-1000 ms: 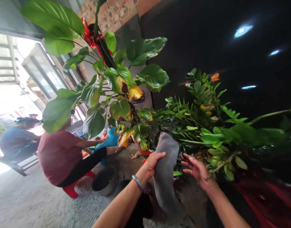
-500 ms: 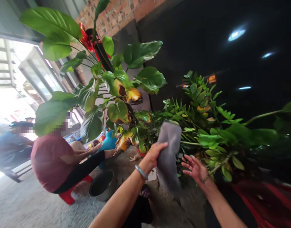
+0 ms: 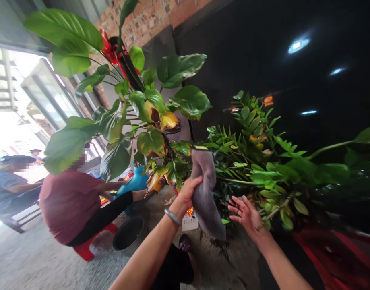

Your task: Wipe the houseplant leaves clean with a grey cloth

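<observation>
My left hand (image 3: 186, 194) grips a grey cloth (image 3: 205, 193) and holds it up against the leaves at the base of a large-leaved plant (image 3: 151, 121). The cloth hangs down below the fist. My right hand (image 3: 247, 213) is open with fingers spread, just right of the cloth, beside the stems of a bushy small-leaved plant (image 3: 257, 161). A white tag (image 3: 190, 221) hangs under my left wrist.
A person in a maroon shirt (image 3: 68, 205) sits on a red stool (image 3: 88, 247) at left, beside a metal bowl (image 3: 127, 235). Another person (image 3: 9, 189) sits further left. A dark glossy wall (image 3: 293, 80) stands behind the plants.
My left hand has carried the cloth up and to the left, toward the yellowed leaves. My right hand stays open in about the same place.
</observation>
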Motion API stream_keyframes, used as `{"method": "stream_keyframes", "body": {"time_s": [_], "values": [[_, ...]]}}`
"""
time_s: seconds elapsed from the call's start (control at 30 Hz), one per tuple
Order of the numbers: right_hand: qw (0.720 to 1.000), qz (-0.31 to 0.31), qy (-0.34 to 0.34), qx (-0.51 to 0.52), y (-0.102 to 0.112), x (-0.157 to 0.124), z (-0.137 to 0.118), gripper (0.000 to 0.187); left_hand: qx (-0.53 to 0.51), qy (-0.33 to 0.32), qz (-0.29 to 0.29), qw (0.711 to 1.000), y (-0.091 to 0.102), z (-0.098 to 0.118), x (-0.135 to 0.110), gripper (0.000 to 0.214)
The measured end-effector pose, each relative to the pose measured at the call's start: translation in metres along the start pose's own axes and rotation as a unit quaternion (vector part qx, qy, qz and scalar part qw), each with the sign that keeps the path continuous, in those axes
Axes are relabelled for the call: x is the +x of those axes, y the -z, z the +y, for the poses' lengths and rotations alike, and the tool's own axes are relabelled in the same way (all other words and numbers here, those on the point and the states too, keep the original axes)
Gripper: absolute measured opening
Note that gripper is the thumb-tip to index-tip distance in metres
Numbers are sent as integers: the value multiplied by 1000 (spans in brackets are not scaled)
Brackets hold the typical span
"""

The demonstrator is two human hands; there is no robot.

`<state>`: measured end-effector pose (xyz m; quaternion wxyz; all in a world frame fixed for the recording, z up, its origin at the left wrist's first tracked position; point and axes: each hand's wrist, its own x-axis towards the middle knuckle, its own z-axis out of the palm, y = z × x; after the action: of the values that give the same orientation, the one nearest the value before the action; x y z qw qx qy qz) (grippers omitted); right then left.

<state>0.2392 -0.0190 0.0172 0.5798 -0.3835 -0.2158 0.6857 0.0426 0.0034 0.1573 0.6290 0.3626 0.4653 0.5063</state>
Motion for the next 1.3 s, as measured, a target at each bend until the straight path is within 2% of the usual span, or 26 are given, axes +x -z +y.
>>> {"method": "stream_keyframes", "body": {"time_s": [0.1,0.17,0.23,0.3,0.4,0.47,0.53,0.67,0.73,0.77,0.83,0.93,1.0,1.03,1.1,1.2,1.27,1.3], "values": [[999,38,26,4,-5,-6,1,32,101,123,-70,985,20,-42,-15,33],[998,58,37,6,-7,-9,0,31,120,165,-113,973,31,-53,-25,38],[998,55,22,6,-7,-10,-3,30,106,150,-124,975,36,-42,-27,40],[999,32,3,4,-6,-9,-5,31,67,94,-110,987,33,-16,-22,39],[1000,3,1,-3,-6,-7,-6,32,-13,8,-48,999,22,20,-8,28],[1000,4,14,2,-9,-8,-4,32,-37,-9,-9,999,17,23,-2,23],[1000,7,25,10,-11,-9,-2,30,-7,20,-8,1000,18,5,-3,23],[999,28,38,14,-14,-13,2,25,113,135,-95,980,34,-49,-23,29],[998,40,37,7,-11,-13,1,25,129,156,-130,971,45,-56,-34,32],[999,39,36,6,-9,-13,0,25,120,147,-137,972,49,-52,-36,34],[999,18,31,5,-3,-10,-2,25,85,100,-126,983,55,-28,-36,38],[999,-25,22,2,1,-7,-5,30,10,-9,-43,999,54,14,-25,33],[999,-32,20,6,-1,-7,-5,31,-23,-57,24,998,50,26,-17,26],[999,-30,21,9,-4,-8,-4,30,-23,-65,46,997,49,23,-15,25],[999,-20,26,8,-10,-11,-2,28,22,-43,44,998,48,4,-18,28],[999,-16,30,-8,-17,-16,0,24,132,44,-35,990,57,-34,-34,35],[999,-24,27,-19,-16,-17,0,24,160,82,-90,979,67,-45,-45,38],[999,-30,27,-23,-15,-17,0,25,153,85,-105,979,72,-42,-48,40]]}}
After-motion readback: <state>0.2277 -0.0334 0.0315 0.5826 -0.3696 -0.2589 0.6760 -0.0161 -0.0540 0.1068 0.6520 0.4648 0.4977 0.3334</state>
